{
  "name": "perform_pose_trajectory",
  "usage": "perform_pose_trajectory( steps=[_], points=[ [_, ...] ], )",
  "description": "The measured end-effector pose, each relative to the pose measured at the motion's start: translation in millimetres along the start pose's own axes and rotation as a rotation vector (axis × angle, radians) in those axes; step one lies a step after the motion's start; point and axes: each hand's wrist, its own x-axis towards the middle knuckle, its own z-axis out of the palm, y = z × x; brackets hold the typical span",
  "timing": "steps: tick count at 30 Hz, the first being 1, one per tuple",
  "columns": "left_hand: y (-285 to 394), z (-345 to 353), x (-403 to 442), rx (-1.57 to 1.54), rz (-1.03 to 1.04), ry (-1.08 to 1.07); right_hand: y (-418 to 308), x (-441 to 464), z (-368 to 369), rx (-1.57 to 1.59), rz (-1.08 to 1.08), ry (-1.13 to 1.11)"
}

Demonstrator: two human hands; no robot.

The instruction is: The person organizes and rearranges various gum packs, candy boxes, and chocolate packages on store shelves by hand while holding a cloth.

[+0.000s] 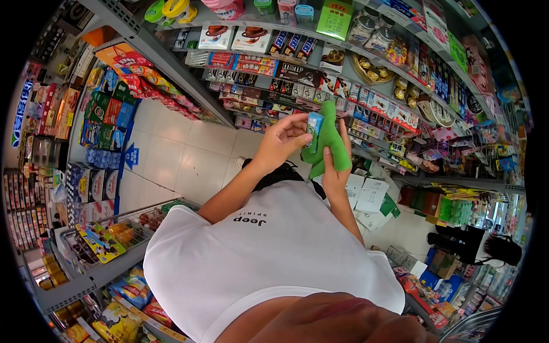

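A small blue and green packet (314, 127) is pinched between the thumb and fingers of my left hand (284, 139), in front of my chest. Right beside it, my right hand (336, 166) grips a bright green cloth (330, 137), with the thumb on its front and the fingers mostly hidden behind. The packet overlaps the cloth's left edge. Beyond both hands are shelf rows of small boxed sweets (389, 108).
Shelves of candy (303, 74) curve across the front and right. Snack racks (108, 114) stand at the left, a wire basket (137, 228) at lower left. Flattened cartons (372, 194) lie on the tiled floor (200, 160). Another person (474, 244) is at the right.
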Motion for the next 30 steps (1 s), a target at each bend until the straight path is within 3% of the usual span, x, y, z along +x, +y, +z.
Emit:
perform_pose_trajectory(
  steps=[2, 17, 30],
  points=[
    [-0.3, 4.2, -0.6, -0.003, 0.073, 0.010, -1.3, -0.5, -1.7, -0.030, -0.021, -0.017],
    [-11.5, 1.5, 5.1, 0.153, 0.021, -0.014, -0.1, 6.3, 2.7, -0.041, -0.070, -0.036],
    [0.3, 9.8, 5.4, -0.070, -0.053, -0.022, -7.9, 9.1, 5.5, 0.032, -0.119, 0.011]
  ],
)
